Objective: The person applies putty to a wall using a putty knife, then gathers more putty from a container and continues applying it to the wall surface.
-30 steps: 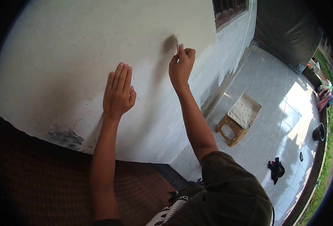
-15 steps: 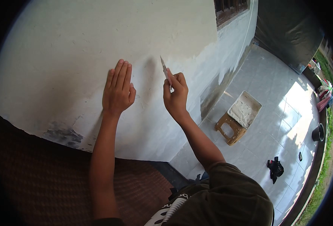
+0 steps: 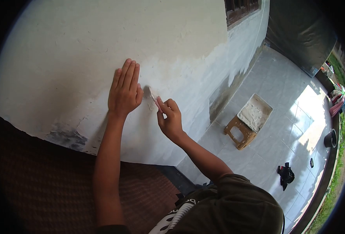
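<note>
Now lower, the right hand [image 3: 169, 117] grips the scraper [image 3: 153, 96], which projects toward the flat, fully open left hand [image 3: 125, 91].

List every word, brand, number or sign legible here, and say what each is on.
No text reads with certainty.
Dark shirt: white letter-like print on the front, too tilted and partly hidden to read.
Black bundle on the floor: a small reddish mark, too small to tell whether it is lettering.
Scraper and putty tray: no lettering visible.
</note>
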{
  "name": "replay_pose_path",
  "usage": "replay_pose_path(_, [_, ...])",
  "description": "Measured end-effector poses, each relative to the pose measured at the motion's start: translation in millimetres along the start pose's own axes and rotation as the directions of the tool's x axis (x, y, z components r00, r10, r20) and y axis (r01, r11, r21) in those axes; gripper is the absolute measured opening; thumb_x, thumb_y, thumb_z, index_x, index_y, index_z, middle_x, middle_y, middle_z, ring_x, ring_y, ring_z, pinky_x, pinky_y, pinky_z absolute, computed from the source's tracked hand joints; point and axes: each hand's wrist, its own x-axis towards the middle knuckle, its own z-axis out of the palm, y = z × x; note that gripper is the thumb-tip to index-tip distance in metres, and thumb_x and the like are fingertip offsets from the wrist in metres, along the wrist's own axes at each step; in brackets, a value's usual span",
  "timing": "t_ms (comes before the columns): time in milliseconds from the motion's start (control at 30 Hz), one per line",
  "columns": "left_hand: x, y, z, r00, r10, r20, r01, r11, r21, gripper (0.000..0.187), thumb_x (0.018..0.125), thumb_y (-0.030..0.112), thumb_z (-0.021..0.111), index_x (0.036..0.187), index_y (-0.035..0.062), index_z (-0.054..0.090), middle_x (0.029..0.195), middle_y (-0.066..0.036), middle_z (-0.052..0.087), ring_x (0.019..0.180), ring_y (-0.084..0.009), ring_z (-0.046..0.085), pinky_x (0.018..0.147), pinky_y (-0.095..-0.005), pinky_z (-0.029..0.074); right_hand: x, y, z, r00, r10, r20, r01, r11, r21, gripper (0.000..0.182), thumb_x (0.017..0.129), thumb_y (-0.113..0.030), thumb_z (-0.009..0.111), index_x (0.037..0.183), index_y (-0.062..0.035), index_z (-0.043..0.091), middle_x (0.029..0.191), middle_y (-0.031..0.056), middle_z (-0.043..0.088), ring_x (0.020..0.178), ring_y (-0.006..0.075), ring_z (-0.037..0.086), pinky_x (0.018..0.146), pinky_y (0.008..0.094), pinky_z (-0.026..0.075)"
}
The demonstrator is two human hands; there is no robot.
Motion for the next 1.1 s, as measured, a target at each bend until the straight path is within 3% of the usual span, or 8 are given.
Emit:
replay_pose_path(133, [-1, 0, 1, 1.0, 0.003, -0.007, -0.003, 1.0, 0.006, 0.058, 0.088, 0.012, 0.048, 0.145, -0.0013, 0.045, 0.151, -0.013, 0.045, 0.146, -0.0249, 0.036, 0.121, -0.0444, 0.024, 75, 22, -18, 0.94, -0.117, -0.319, 0.108, 0.993, -0.048, 0.051, 0.08, 0.014, 0.061, 0.128, -0.0025, 0.064, 0.08, 0.0064, 0.05, 0.076, 0.0184, 0.051, 0.064, 0.0295, 0.046])
replay_pose_path(200, [1, 1, 0, 1.0, 0.008, -0.01, -0.008, 1.0, 0.009, 0.058, 0.088, 0.012, 0.048, 0.145, -0.0009, 0.045, 0.152, -0.013, 0.045, 0.146, -0.0247, 0.035, 0.121, -0.0442, 0.023, 113, 38, -10, 0.91, -0.163, -0.382, 0.117, 0.983, -0.141, 0.052, 0.076, 0.012, 0.064, 0.126, -0.0012, 0.064, 0.085, 0.0086, 0.053, 0.079, 0.0244, 0.051, 0.065, 0.0338, 0.047])
replay_pose_path(333, [1, 0, -1, 1.0, 0.003, -0.014, -0.003, 1.0, 0.0, 0.059, 0.088, 0.012, 0.048, 0.146, -0.001, 0.044, 0.155, -0.012, 0.041, 0.147, -0.0246, 0.033, 0.121, -0.044, 0.023, 115, 35, 22, 0.924, -0.22, -0.312, 0.122, 0.945, -0.303, 0.046, 0.075, 0.006, 0.069, 0.121, -0.0007, 0.065, 0.1, 0.0104, 0.062, 0.086, 0.0299, 0.057, 0.067, 0.0393, 0.053])
replay_pose_path(567, [0, 1, 0, 1.0, 0.004, -0.03, -0.004, 1.0, -0.011, 0.06, 0.088, 0.013, 0.047, 0.146, -0.001, 0.042, 0.157, -0.012, 0.039, 0.148, -0.0244, 0.032, 0.122, -0.0442, 0.022, 10, 4, 7, 0.984, -0.129, -0.125, 0.118, 0.989, -0.09, 0.05, 0.073, 0.012, 0.071, 0.122, -0.0005, 0.067, 0.076, 0.0072, 0.051, 0.069, 0.0214, 0.05, 0.06, 0.0323, 0.047])
replay_pose_path(667, [1, 2, -2, 1.0, 0.006, -0.017, -0.006, 1.0, -0.003, 0.06, 0.089, 0.013, 0.047, 0.147, -0.0013, 0.042, 0.157, -0.012, 0.038, 0.149, -0.0241, 0.031, 0.122, -0.044, 0.022, 60, 14, -3, 0.917, -0.186, -0.352, 0.17, 0.982, -0.077, 0.052, 0.074, 0.015, 0.068, 0.122, -0.0024, 0.068, 0.072, 0.0062, 0.045, 0.067, 0.02, 0.048, 0.06, 0.0316, 0.045])
replay_pose_path(733, [1, 1, -1, 1.0, 0.005, -0.02, -0.005, 1.0, -0.004, 0.06, 0.089, 0.013, 0.047, 0.147, -0.0012, 0.042, 0.157, -0.012, 0.038, 0.149, -0.024, 0.031, 0.122, -0.0439, 0.022, 104, 24, -5, 0.882, -0.238, -0.406, 0.171, 0.966, -0.194, 0.044, 0.076, 0.007, 0.071, 0.119, -0.0016, 0.068, 0.074, 0.0052, 0.052, 0.069, 0.0219, 0.052, 0.056, 0.0337, 0.046])
replay_pose_path(833, [2, 1, -1, 1.0, 0.007, -0.023, -0.007, 1.0, -0.009, 0.06, 0.089, 0.013, 0.047, 0.147, -0.0009, 0.042, 0.157, -0.011, 0.038, 0.149, -0.0237, 0.031, 0.122, -0.0438, 0.022, 132, 32, 8, 0.891, -0.301, -0.341, 0.179, 0.922, -0.344, 0.04, 0.077, 0.005, 0.07, 0.117, 0.0002, 0.068, 0.079, 0.0065, 0.058, 0.072, 0.0243, 0.055, 0.058, 0.0356, 0.049])
replay_pose_path(1100, [3, 2, 0, 1.0, 0.002, -0.016, -0.002, 1.0, -0.015, 0.061, 0.088, 0.014, 0.049, 0.147, 0.0001, 0.042, 0.158, -0.01, 0.037, 0.149, -0.0226, 0.03, 0.122, -0.0437, 0.022, 21, 18, 11, 0.971, -0.172, -0.167, 0.155, 0.982, -0.11, 0.045, 0.074, 0.007, 0.074, 0.119, -0.0021, 0.069, 0.075, 0.007, 0.055, 0.069, 0.0217, 0.054, 0.06, 0.0324, 0.049])
